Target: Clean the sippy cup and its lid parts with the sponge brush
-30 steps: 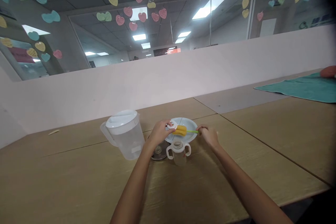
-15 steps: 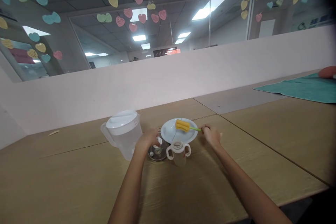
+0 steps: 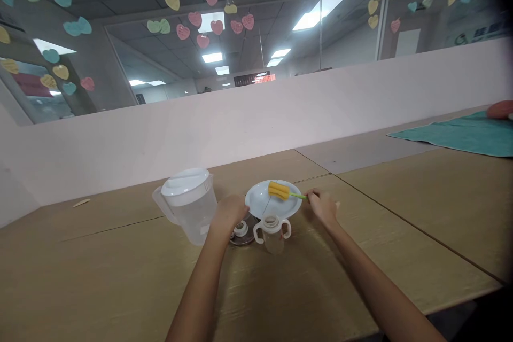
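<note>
My right hand [image 3: 323, 206] is closed on the light green handle of a yellow sponge brush [image 3: 279, 191], whose head is at the white plate [image 3: 256, 207]. Over the round metal tray [image 3: 250, 236] is my left hand [image 3: 230, 212], fingertips at the plate's left rim; most of its fingers are hidden, so its grip is unclear. A white ring-shaped cap [image 3: 240, 228] lies on the tray, partly covered by that hand. Just in front of the plate stands a clear two-handled baby bottle [image 3: 273, 238], upright, its top uncovered.
A clear pitcher [image 3: 194, 216] with a white lid stands left of my left hand. A teal cloth [image 3: 460, 133] lies at the far right with a reddish object [image 3: 500, 110] on it. The table [image 3: 120, 278] meets a white wall [image 3: 240, 128] at the back.
My left hand has let go of the white piece it had over the tray and moved up toward the plate's rim. My right hand and the sponge brush look almost unchanged.
</note>
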### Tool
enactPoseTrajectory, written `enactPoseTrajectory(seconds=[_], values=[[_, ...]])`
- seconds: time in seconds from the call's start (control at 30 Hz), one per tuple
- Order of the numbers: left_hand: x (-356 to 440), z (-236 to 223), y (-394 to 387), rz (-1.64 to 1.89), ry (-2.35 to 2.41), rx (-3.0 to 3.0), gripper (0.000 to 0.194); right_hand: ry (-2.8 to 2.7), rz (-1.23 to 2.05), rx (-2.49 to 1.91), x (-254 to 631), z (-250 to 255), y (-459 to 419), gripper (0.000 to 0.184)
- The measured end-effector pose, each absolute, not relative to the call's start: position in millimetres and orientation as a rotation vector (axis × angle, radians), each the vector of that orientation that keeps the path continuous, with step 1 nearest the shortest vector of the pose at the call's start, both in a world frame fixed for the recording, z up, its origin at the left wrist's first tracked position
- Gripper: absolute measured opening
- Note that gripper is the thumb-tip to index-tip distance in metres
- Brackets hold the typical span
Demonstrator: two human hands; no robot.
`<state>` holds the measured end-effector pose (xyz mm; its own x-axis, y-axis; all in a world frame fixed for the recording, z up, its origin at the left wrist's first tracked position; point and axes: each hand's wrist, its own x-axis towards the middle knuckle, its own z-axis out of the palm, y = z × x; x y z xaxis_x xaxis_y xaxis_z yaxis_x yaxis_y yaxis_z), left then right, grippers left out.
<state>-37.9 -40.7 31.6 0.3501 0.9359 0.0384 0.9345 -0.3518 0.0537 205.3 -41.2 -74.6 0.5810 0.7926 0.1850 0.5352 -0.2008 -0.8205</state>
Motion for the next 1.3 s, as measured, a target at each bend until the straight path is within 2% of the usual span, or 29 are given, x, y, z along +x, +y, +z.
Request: enactPoseTrajectory(seconds=[0.17,0.27,0.4,0.5,0.57,0.67,0.8,0.97,1.03,1.17,1.3], values=[[-18,41,-70,0.027,1.279,2.622,0.054,-1.049,0.335,-1.868,206,-75,-40,0.033],[-8,30,-75,-0.078,1.246,2.704,0.068,-1.042,0.329,-1.853,206,-77,-40,0.032],[-4,22,-71,-0.069,1.216,2.710,0.056,-1.035,0.316,-1.807,208,-79,-39,0.031],[-8,30,-67,0.039,1.041,2.630,0.052,-1.013,0.275,-1.752,207,-80,-39,0.037],[-13,39,-64,0.184,0.913,2.542,0.054,-0.997,0.168,-1.646,205,-79,-40,0.042],[-22,46,-58,0.450,0.797,2.336,0.057,-0.966,-0.112,-1.407,201,-76,-44,0.036],[-27,36,-40,0.753,0.915,2.163,0.058,-0.936,-0.343,-1.182,195,-72,-53,0.028],[-26,21,-19,1.058,1.182,2.362,0.049,-1.151,-0.571,-1.048,192,-77,-56,0.021],[-27,20,-15,1.118,1.248,2.456,0.047,-1.211,-0.662,-1.073,193,-81,-55,0.021],[-31,21,-15,1.134,1.292,2.608,0.056,-1.277,-0.756,-1.133,199,-84,-55,0.025],[-32,21,-19,1.024,1.379,2.797,0.041,-1.359,-0.849,-1.074,204,-83,-57,0.028]])
